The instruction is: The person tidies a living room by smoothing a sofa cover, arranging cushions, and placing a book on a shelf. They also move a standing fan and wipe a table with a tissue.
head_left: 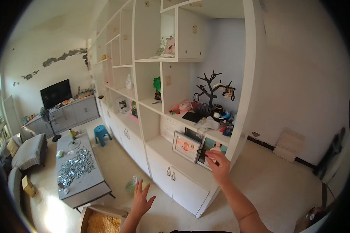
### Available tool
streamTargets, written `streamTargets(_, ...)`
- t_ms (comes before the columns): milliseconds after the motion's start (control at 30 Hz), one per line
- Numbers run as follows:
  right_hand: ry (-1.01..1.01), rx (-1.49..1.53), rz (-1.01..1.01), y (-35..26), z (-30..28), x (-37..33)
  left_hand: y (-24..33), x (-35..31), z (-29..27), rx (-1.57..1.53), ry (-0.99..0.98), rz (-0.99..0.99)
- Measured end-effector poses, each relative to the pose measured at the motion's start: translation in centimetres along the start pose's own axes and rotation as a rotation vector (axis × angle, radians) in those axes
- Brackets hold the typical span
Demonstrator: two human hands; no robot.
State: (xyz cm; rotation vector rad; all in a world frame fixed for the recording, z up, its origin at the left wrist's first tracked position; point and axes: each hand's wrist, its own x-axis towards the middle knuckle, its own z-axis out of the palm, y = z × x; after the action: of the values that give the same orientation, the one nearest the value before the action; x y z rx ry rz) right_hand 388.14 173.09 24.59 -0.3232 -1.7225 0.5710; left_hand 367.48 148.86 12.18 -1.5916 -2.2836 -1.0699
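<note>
My right hand point(218, 165) is raised in front of the white shelf unit, thumb and fingers pinched on a small black loop point(200, 152); its exact kind is too small to make out. Just behind it, two framed pictures lean on the lower shelf: a silver-framed one point(185, 146) and a dark-framed one point(215, 147). On the shelf above stands a black tree-shaped stand point(210, 93) with loops hanging from its branches. My left hand point(141, 199) hovers lower down, fingers spread and holding nothing, over the floor near a pale green container point(131, 186).
Clutter with a pink item point(186, 105) and white cloth point(209, 123) crowds the shelf around the stand. A long table point(81, 185) bears many small silvery pieces. A blue stool point(101, 134) and a box of yellowish bits point(83, 219) stand on the floor.
</note>
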Motion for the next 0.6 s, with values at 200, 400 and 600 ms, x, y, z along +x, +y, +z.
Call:
streamTargets(200, 0.17, -0.168, -0.1, 1.7, 4.5, 10.1, -6.9, 10.1, -2.0, -0.059, -0.013, 0.138)
streamTargets(400, 0.374, -0.223, -0.171, 5.2, 5.8, 18.2, -9.7, 16.9, -2.1, -0.129, -0.021, 0.222)
streamTargets(600, 0.602, -0.267, -0.293, 8.6, 6.6, 27.0, -13.7, 18.9, -1.1, -0.143, -0.041, 0.191)
